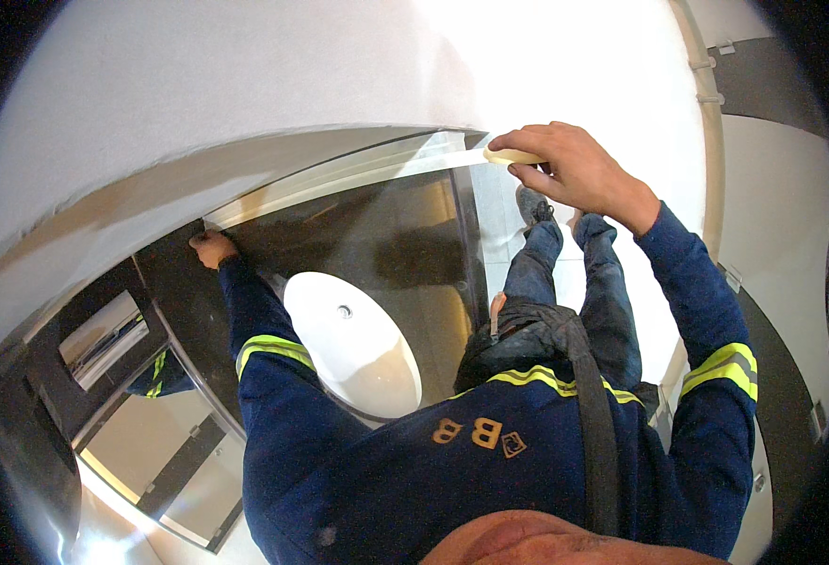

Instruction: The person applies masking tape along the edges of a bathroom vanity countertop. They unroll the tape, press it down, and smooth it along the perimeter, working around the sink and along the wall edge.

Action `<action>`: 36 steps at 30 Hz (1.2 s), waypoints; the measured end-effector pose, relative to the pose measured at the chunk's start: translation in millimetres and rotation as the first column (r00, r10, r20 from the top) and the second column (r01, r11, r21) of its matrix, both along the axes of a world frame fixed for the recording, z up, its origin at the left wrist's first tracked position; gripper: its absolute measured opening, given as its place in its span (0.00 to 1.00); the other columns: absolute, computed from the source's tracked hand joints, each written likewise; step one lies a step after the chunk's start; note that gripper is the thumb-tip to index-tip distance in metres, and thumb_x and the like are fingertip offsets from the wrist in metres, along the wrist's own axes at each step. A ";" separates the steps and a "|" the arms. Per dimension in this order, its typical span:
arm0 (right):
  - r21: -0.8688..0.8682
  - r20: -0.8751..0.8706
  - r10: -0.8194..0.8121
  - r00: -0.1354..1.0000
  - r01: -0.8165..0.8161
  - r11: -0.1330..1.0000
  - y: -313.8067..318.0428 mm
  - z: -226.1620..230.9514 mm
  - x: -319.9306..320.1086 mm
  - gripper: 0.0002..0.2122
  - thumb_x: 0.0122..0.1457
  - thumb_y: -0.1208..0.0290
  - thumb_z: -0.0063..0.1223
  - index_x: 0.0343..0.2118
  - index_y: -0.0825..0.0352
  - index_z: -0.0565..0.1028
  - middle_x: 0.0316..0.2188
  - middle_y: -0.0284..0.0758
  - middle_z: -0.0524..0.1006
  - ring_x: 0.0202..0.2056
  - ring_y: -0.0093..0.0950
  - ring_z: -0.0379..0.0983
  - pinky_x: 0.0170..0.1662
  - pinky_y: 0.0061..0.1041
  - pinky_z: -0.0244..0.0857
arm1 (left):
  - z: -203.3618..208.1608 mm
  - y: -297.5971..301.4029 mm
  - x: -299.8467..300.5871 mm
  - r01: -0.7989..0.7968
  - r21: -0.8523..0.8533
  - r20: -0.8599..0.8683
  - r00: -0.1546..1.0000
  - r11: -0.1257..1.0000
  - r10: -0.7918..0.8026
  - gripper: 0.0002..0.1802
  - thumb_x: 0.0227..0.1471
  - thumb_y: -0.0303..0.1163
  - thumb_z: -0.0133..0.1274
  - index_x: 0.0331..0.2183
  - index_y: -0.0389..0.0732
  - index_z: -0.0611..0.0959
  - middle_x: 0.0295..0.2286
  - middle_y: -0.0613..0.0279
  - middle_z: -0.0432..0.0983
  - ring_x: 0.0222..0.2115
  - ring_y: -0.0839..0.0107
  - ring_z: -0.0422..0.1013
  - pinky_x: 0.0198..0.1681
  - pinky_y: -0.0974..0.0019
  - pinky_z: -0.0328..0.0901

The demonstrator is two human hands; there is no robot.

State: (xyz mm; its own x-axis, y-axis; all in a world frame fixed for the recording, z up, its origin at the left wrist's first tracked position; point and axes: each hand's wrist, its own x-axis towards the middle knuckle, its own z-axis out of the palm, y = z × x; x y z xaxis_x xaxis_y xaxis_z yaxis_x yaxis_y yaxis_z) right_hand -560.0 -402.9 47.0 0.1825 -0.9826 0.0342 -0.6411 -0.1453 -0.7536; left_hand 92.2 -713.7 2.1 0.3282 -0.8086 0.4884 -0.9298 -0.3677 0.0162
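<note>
My right hand (pixel 575 168) grips a pale yellow roll of masking tape (pixel 516 156) between thumb and fingers, just past the right end of the dark countertop (pixel 367 235). From the roll a long pale strip (pixel 339 193) stretches left along the counter's wall side. At its far left end is my left hand (pixel 213 249), fingers closed together against the strip's end, low beside the wall. Whether the strip is stuck down along its length I cannot make out.
A white oval sink (pixel 353 344) sits in the counter, close to my left forearm. To the left are a mirror (pixel 155 452) and a shiny metal wall plate (pixel 104 339). The pale wall (pixel 245 75) rises beyond the counter. A beige pipe (pixel 707 104) runs at right.
</note>
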 end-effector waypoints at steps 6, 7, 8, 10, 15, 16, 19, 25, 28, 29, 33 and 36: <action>0.005 0.027 -0.005 1.000 0.005 1.000 -2.3 1.1 0.1 0.15 0.64 0.65 0.56 0.53 0.57 0.78 0.40 0.39 0.84 0.40 0.40 0.80 0.49 0.41 0.71 | -2.7 -6.9 21.4 0.028 -0.033 0.079 0.997 0.999 -0.025 0.11 0.59 0.37 0.53 0.42 0.43 0.79 0.34 0.43 0.85 0.37 0.39 0.82 0.40 0.40 0.74; 0.011 0.027 -0.009 1.000 0.008 1.000 -1.3 0.2 -0.5 0.15 0.64 0.65 0.56 0.53 0.57 0.78 0.40 0.39 0.84 0.40 0.40 0.80 0.49 0.41 0.70 | -6.3 -6.0 16.5 0.048 -0.038 0.071 0.996 0.998 -0.045 0.11 0.59 0.37 0.53 0.41 0.43 0.79 0.34 0.43 0.85 0.37 0.39 0.82 0.40 0.40 0.74; 0.017 0.027 -0.012 1.000 0.011 1.000 -0.4 -0.6 -0.9 0.15 0.64 0.65 0.56 0.53 0.57 0.78 0.40 0.39 0.84 0.40 0.40 0.80 0.49 0.41 0.70 | -8.4 -5.9 11.7 0.068 -0.043 0.063 0.996 0.997 -0.065 0.11 0.59 0.37 0.53 0.41 0.43 0.79 0.34 0.43 0.85 0.37 0.39 0.82 0.40 0.40 0.74; 0.032 0.028 -0.013 1.000 0.013 0.999 0.9 -1.5 -1.2 0.15 0.64 0.65 0.56 0.54 0.57 0.78 0.40 0.40 0.84 0.41 0.40 0.80 0.50 0.41 0.70 | -6.9 -7.6 8.3 0.006 -0.014 0.054 0.999 1.000 -0.005 0.09 0.59 0.36 0.53 0.39 0.43 0.79 0.35 0.44 0.86 0.36 0.40 0.82 0.40 0.41 0.74; 0.015 0.078 -0.025 0.997 0.024 1.000 0.9 -14.1 -0.9 0.16 0.64 0.66 0.56 0.55 0.58 0.78 0.43 0.41 0.83 0.42 0.41 0.80 0.50 0.40 0.72 | -1.2 1.6 4.8 0.052 0.072 0.041 0.998 0.996 -0.055 0.12 0.59 0.35 0.54 0.43 0.41 0.82 0.37 0.42 0.85 0.38 0.40 0.81 0.43 0.43 0.74; 0.040 0.116 -0.017 0.993 0.012 0.999 -1.7 -17.7 -0.7 0.16 0.64 0.66 0.56 0.55 0.58 0.78 0.44 0.41 0.83 0.42 0.42 0.80 0.50 0.40 0.72 | 7.7 6.1 16.7 0.073 0.087 0.027 0.997 0.994 -0.076 0.15 0.59 0.35 0.54 0.45 0.40 0.82 0.39 0.41 0.84 0.40 0.41 0.80 0.45 0.44 0.74; 0.038 0.253 -0.003 0.968 -0.006 0.999 -6.1 -35.2 1.1 0.16 0.64 0.66 0.56 0.55 0.60 0.78 0.46 0.41 0.83 0.43 0.42 0.80 0.50 0.39 0.73 | 23.6 37.5 24.7 0.241 -0.031 -0.007 0.970 0.970 -0.241 0.20 0.62 0.36 0.53 0.51 0.35 0.80 0.46 0.37 0.80 0.47 0.41 0.77 0.53 0.45 0.70; 0.156 0.357 -0.036 0.933 -0.021 0.988 -5.3 -53.0 3.1 0.17 0.63 0.68 0.56 0.55 0.62 0.78 0.50 0.40 0.82 0.46 0.41 0.80 0.53 0.38 0.73 | 17.0 214.1 -219.3 0.668 0.014 -0.595 0.604 0.744 -0.531 0.36 0.61 0.35 0.57 0.67 0.35 0.67 0.67 0.44 0.61 0.69 0.50 0.56 0.72 0.52 0.50; 0.177 0.402 -0.008 0.915 -0.069 0.982 -10.1 -53.9 -3.8 0.17 0.65 0.69 0.56 0.56 0.62 0.78 0.53 0.40 0.82 0.47 0.39 0.80 0.53 0.37 0.73 | 42.7 264.8 -322.2 0.741 0.382 -0.401 0.671 0.552 -0.624 0.50 0.57 0.44 0.60 0.71 0.35 0.57 0.71 0.40 0.47 0.72 0.39 0.41 0.75 0.43 0.39; 0.153 0.409 0.011 0.912 -0.080 0.985 -11.6 -59.1 -5.6 0.17 0.65 0.69 0.56 0.57 0.62 0.78 0.53 0.40 0.81 0.48 0.39 0.80 0.53 0.37 0.73 | 45.0 270.3 -342.3 0.725 0.433 -0.406 0.688 0.536 -0.602 0.53 0.56 0.47 0.61 0.71 0.33 0.55 0.71 0.39 0.46 0.72 0.39 0.41 0.75 0.43 0.39; 0.091 0.448 0.108 0.888 -0.165 0.982 -14.1 -73.8 -12.0 0.19 0.64 0.67 0.57 0.59 0.60 0.75 0.54 0.43 0.80 0.52 0.43 0.77 0.57 0.40 0.70 | 30.5 271.3 -372.9 0.709 0.384 -0.318 0.703 0.592 -0.636 0.60 0.51 0.52 0.65 0.71 0.32 0.53 0.71 0.38 0.45 0.73 0.40 0.40 0.74 0.41 0.40; 0.048 0.529 0.138 0.837 -0.192 0.980 -9.8 -86.9 -13.8 0.22 0.63 0.69 0.60 0.60 0.59 0.75 0.54 0.43 0.79 0.50 0.46 0.78 0.55 0.41 0.72 | 29.6 281.7 -392.5 0.661 0.351 -0.312 0.750 0.663 -0.583 0.63 0.47 0.53 0.68 0.71 0.32 0.53 0.71 0.39 0.46 0.73 0.42 0.42 0.74 0.43 0.40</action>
